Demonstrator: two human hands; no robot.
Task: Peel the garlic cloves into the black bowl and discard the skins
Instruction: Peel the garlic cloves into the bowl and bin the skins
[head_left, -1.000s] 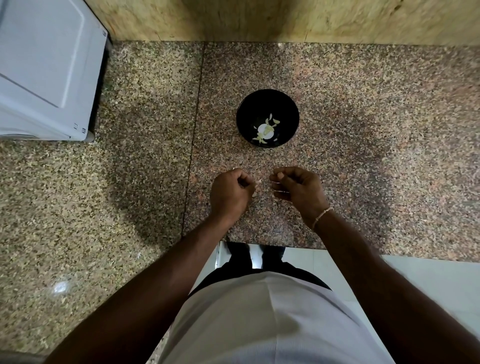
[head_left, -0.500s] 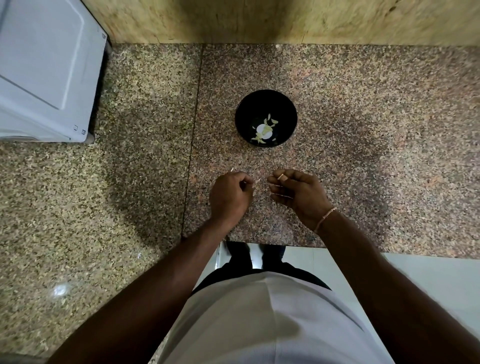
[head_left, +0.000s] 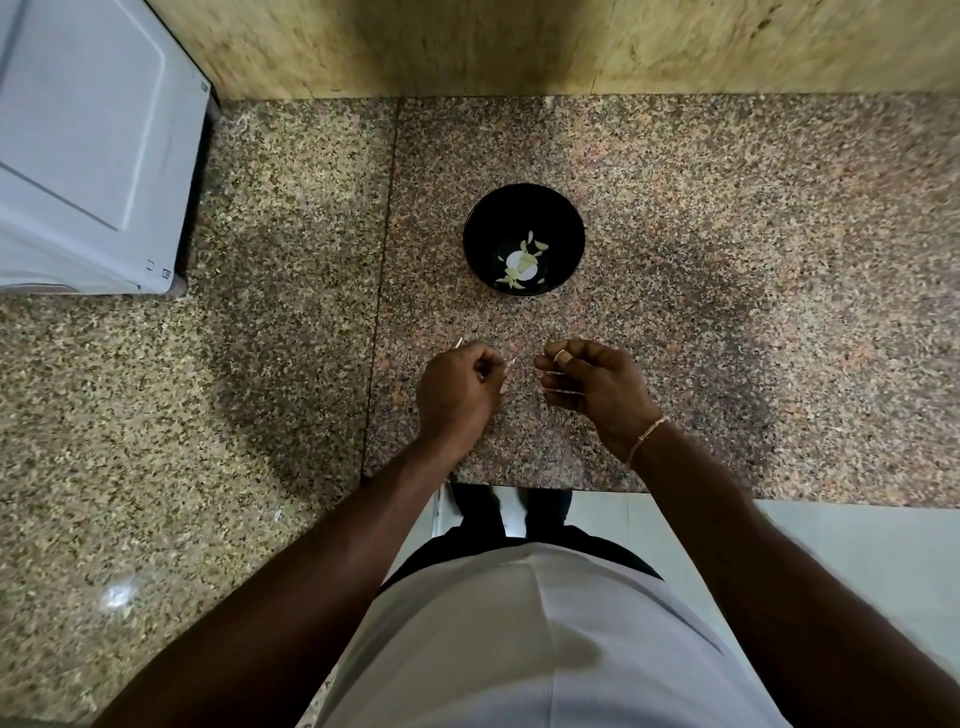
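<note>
The black bowl stands on the granite counter ahead of me, with several pale peeled garlic cloves in its bottom. My left hand is curled round a garlic clove. Thin pale slivers of it poke out of the fist on both sides. A short gap to the right, my right hand has its fingers curled and its thumb against the forefinger. I see nothing in that hand. Both hands hover just above the counter, nearer to me than the bowl.
A white appliance stands at the back left of the counter. A yellowish wall runs along the back. The counter's front edge lies just below my wrists, with the floor and my feet beyond it.
My hands have drawn slightly apart, the right one shifting to the right. The bowl has not moved.
</note>
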